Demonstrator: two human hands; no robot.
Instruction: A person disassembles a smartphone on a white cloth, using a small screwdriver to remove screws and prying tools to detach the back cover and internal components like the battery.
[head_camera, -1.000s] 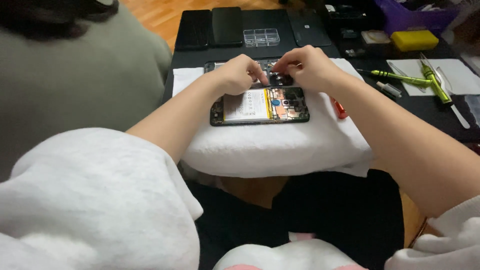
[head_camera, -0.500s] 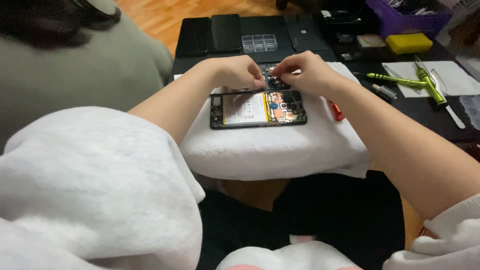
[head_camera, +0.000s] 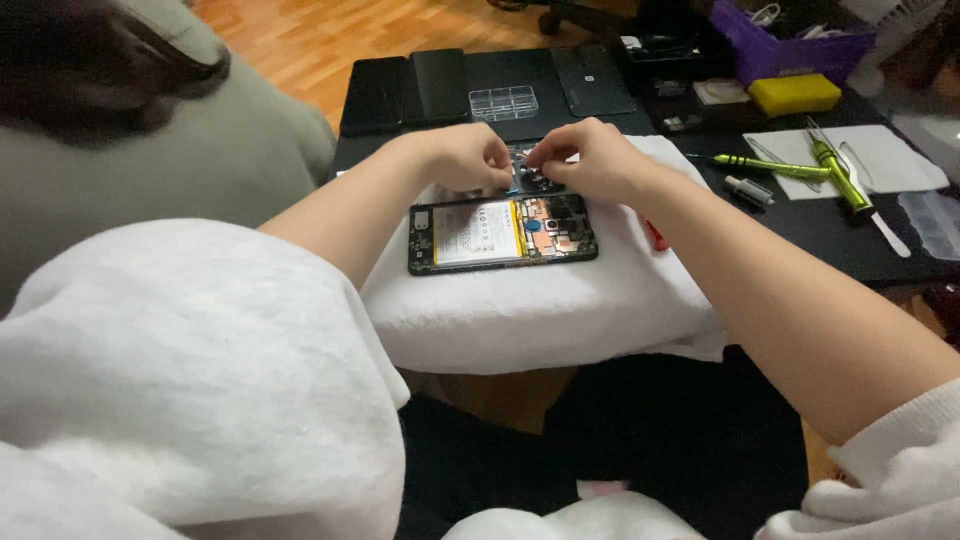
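1. Head view is showing an opened phone lying flat on a white towel, near picture centre.
2. The left hand is curling closed at 11 o'clock from the phone, fingertips pinching a small dark part.
3. The right hand is curling at 1 o'clock, also touching this part.
4. Green screwdrivers are lying at 3 o'clock, well apart.

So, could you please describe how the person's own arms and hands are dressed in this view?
Both arms wear thick, soft white sleeves pushed up past the elbows, leaving the forearms bare. The left hand and right hand are bare too: no gloves, rings, watch or bracelet are visible. The sleeves are plain, with no markings.
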